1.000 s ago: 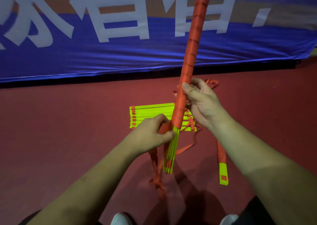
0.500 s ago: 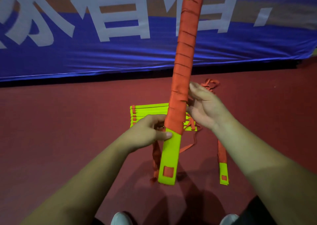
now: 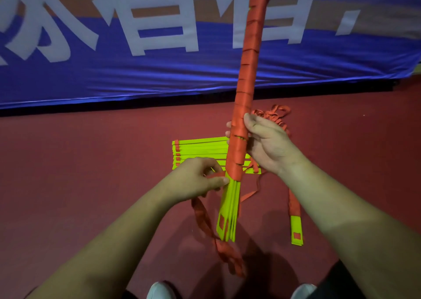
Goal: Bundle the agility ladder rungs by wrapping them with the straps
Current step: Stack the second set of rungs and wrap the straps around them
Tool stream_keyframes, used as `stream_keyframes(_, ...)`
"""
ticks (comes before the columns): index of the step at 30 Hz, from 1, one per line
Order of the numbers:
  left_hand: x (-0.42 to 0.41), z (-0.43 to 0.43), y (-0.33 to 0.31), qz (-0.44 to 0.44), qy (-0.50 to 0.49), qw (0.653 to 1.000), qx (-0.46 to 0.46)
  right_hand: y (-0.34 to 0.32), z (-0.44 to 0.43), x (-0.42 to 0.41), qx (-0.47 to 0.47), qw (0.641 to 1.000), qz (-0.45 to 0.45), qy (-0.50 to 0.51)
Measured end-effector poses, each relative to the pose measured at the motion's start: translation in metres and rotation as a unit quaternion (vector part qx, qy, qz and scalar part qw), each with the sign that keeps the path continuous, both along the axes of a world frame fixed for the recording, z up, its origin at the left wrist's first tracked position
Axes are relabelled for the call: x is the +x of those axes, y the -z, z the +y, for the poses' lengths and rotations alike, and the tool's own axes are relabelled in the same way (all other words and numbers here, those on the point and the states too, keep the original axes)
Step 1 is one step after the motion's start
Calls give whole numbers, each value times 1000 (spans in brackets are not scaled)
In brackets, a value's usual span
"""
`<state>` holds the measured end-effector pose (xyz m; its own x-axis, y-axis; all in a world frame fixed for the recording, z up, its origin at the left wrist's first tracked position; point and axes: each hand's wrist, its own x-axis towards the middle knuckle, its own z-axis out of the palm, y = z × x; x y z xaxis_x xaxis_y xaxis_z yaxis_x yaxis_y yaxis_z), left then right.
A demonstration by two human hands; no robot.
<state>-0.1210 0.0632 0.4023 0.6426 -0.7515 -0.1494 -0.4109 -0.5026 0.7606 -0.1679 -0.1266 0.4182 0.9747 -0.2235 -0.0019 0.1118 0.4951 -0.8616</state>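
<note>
White shoe tips (image 3: 159,290) are nearest, at bottom edge. Just beyond, a loose orange strap (image 3: 224,251) trails down toward the red floor (image 3: 91,162). Above it the left hand (image 3: 198,180) has fingers curled, thumb & fingers pinching this strap beside the bundle, where the wrapping ends. The bundle of rungs (image 3: 247,75) is held up, tilted right, mostly wound w/ orange strap; its near yellow-green ends are bare & fan apart. The right hand (image 3: 266,143) grips the wrapped part, fingers closed round it. On the floor behind: flat stack of rungs (image 3: 200,149), a rung end (image 3: 296,230) at right, strap heap (image 3: 275,114) farther. Blue banner (image 3: 159,70) w/ white letters is at far side.
</note>
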Motion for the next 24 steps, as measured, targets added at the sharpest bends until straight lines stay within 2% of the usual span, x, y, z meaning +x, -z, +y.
stream_keyframes(5, -19, -8, 3, -136, 0, 991, 19, 1, 2, 5, -76, 995, -6, 66)
stream_keyframes(9, -30, -16, 13, -164, -45, 985, -39, 7, 9, 7, -129, 987, 7, 94)
stream_keyframes(13, -28, -16, 12, -163, -58, 982, -76, 7, 9, 6, -136, 986, 1, 99)
stream_keyframes(16, -23, -14, 12, -158, -46, 984, -67, 4, 9, 4, -132, 986, -8, 101)
stream_keyframes(17, -20, -13, 13, -131, -38, 988, -71, 2, 8, 3, -113, 989, -16, 95)
stream_keyframes(19, -13, -11, 12, 26, -18, 990, -140, -3, 2, -1, -42, 996, -43, 63)
stream_keyframes(21, -10, -8, 9, 186, 21, 959, -214, -7, -4, -4, 10, 998, -55, 32)
stream_keyframes(22, -10, -7, 7, 227, 42, 946, -228, -8, -6, -5, 18, 998, -48, 21)
stream_keyframes(24, -12, -7, 4, 256, 84, 932, -243, -10, -4, -7, 33, 999, -31, -22)
